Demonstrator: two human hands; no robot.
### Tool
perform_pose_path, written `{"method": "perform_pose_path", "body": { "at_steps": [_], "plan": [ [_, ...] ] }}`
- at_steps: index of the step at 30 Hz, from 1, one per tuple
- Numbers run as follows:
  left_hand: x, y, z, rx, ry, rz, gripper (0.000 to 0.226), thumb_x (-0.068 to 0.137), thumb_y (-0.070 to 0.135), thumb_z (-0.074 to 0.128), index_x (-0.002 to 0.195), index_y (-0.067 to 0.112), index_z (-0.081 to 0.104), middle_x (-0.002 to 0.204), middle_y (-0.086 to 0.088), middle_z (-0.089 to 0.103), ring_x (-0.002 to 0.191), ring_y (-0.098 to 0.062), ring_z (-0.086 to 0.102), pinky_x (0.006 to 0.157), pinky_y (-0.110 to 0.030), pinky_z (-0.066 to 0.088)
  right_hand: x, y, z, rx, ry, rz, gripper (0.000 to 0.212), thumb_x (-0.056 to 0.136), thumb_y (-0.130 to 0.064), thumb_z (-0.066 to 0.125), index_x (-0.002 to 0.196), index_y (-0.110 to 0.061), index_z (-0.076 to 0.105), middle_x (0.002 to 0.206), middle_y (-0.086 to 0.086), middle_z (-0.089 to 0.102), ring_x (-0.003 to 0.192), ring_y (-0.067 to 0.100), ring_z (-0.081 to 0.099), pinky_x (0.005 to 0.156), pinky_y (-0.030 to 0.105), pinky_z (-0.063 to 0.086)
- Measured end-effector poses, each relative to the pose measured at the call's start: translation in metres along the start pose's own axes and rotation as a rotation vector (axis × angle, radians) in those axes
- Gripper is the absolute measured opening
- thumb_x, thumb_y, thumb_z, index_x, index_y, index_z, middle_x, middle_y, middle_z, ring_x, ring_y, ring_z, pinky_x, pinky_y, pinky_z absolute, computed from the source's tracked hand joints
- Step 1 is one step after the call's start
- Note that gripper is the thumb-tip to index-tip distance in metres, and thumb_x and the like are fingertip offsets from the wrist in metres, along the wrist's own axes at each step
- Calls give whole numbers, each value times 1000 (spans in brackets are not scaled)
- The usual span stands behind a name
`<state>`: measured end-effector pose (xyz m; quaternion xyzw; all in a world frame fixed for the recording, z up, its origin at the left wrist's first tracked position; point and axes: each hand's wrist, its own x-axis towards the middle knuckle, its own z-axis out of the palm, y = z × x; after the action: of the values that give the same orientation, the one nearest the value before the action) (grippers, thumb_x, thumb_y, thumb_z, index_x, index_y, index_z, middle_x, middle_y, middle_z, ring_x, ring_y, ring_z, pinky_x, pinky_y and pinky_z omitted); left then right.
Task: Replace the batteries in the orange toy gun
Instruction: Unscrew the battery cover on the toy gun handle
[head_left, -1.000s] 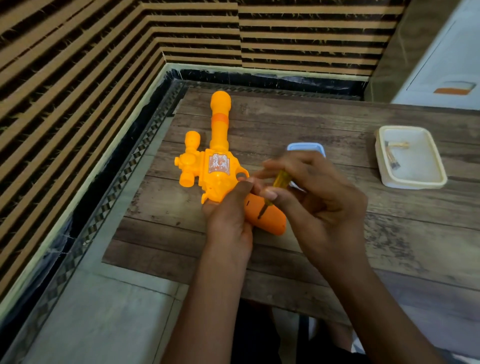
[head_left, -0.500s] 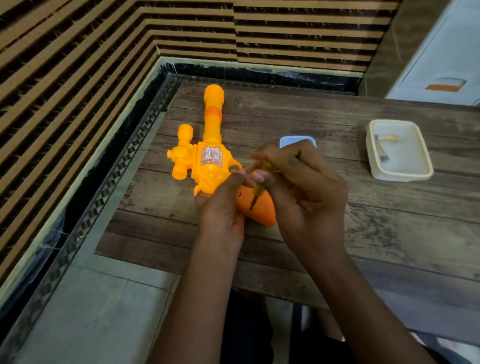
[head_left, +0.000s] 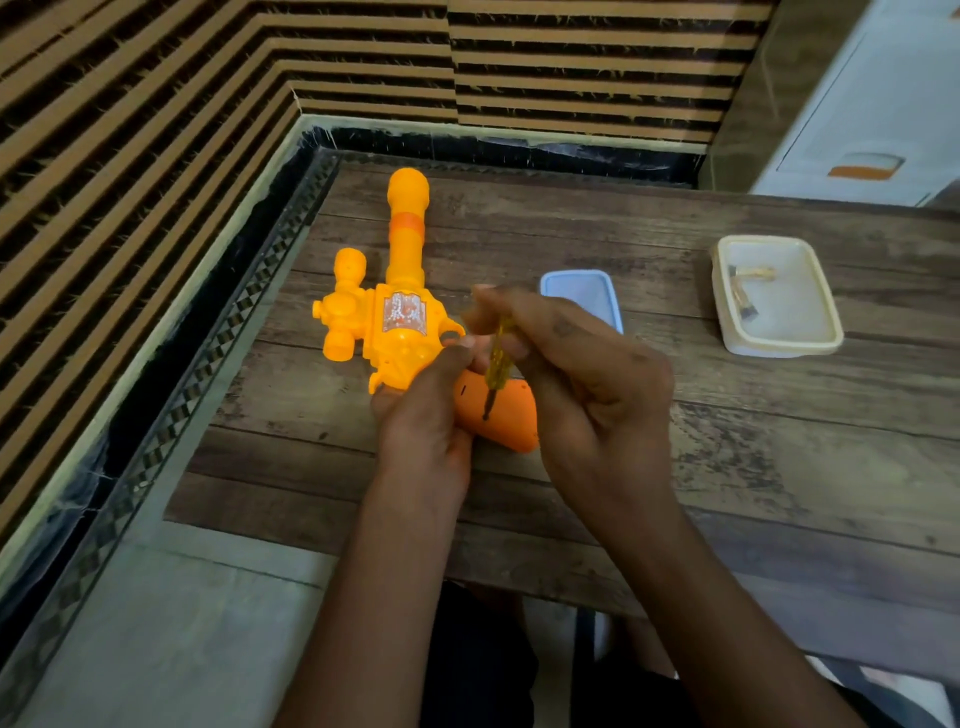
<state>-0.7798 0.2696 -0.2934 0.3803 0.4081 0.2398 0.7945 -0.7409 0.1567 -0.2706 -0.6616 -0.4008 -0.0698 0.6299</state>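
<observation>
Between both hands, orange toy gun (head_left: 402, 332), screwdriver (head_left: 496, 361) on grip

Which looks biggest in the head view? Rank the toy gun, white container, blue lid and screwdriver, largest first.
1. toy gun
2. white container
3. blue lid, partly hidden by the right hand, so unsure
4. screwdriver

I've got the toy gun (head_left: 400, 322) lying on the table (head_left: 727, 457) toward its left side, barrel pointing away from me, grip nearest me. My left hand (head_left: 423, 415) sits on the grip's left, my right hand (head_left: 587, 384) on its right, the screwdriver (head_left: 498, 358) between them, tip down on the grip. Behind my right hand lies a lid (head_left: 582, 296); well to the right sits a container (head_left: 776, 296) with small items in it.
</observation>
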Motion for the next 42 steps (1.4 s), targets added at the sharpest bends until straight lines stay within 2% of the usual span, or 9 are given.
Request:
{"method": "perform_pose_path", "body": {
  "at_steps": [3, 7, 13, 17, 25, 29, 32, 35, 42],
  "plan": [
    [1, -2, -1, -23, -11, 14, 43, 83, 3, 78, 124, 1, 67, 121, -22, 73, 111, -38, 72, 95, -59, 57, 0, 0, -1, 33, -14, 12, 23, 96, 8, 64, 116, 2, 74, 110, 10, 75, 105, 18, 72, 88, 35, 58],
    [0, -3, -2, -19, 2, 12, 20, 79, 2, 78, 95, 11, 70, 103, -16, 78, 92, -28, 76, 77, -44, 62, 5, 2, -1, -30, 62, -33, 13, 90, 1, 76, 103, 1, 78, 96, 12, 67, 92, 19, 66, 80, 29, 52],
    [0, 3, 3, -20, -2, -1, 21, 86, -4, 73, 92, 15, 70, 94, -11, 78, 95, -30, 74, 89, -54, 60, 8, 5, -5, -5, -9, -29, 23, 96, 10, 65, 116, 2, 75, 111, 9, 75, 107, 17, 72, 93, 33, 57],
    [-2, 9, 7, -18, 22, -17, 21, 83, -7, 74, 99, 8, 71, 103, -19, 77, 98, -35, 75, 92, -60, 58, 16, 3, -8, 2, 13, 13, 9, 93, -3, 73, 100, -3, 79, 107, 13, 65, 101, 12, 66, 79, 25, 54],
    [7, 8, 22, -43, 108, -60, 44, 50, 9, 76, 93, 14, 73, 99, -18, 79, 96, -38, 76, 90, -63, 58, 34, 11, -5, 41, 37, -5, 16, 95, 0, 70, 108, 1, 79, 105, 11, 77, 100, 19, 75, 82, 45, 61],
    [11, 5, 31, -17, 111, -44, 41, 60, 6, 78, 99, 13, 73, 108, -19, 77, 104, -39, 74, 91, -59, 59, 36, 19, -3, 167, 11, 60, 17, 96, -4, 68, 109, 4, 77, 111, 14, 78, 106, 24, 76, 89, 51, 61],
    [18, 6, 29, 3, 66, -58, 47, 64, 6, 78, 111, 9, 72, 111, -20, 77, 106, -39, 73, 93, -60, 58, 40, 25, -5, 114, 40, 41, 12, 89, -8, 78, 99, 0, 79, 104, 16, 70, 100, 26, 70, 80, 41, 60],
    [22, 4, 27, -7, 40, -68, 27, 82, -6, 71, 102, 12, 71, 114, -22, 75, 108, -40, 72, 96, -60, 57, 41, 35, -6, 100, 104, 63, 21, 88, -5, 79, 109, -5, 79, 98, 17, 67, 93, 33, 69, 73, 50, 58],
    [24, 0, 17, 26, -28, -87, 39, 80, 2, 76, 118, 11, 72, 112, -14, 78, 104, -31, 75, 89, -50, 61, 34, 34, -2, 188, 51, 58, 23, 92, -1, 74, 114, -1, 73, 110, 15, 74, 104, 34, 74, 84, 54, 61]
  ]
}}
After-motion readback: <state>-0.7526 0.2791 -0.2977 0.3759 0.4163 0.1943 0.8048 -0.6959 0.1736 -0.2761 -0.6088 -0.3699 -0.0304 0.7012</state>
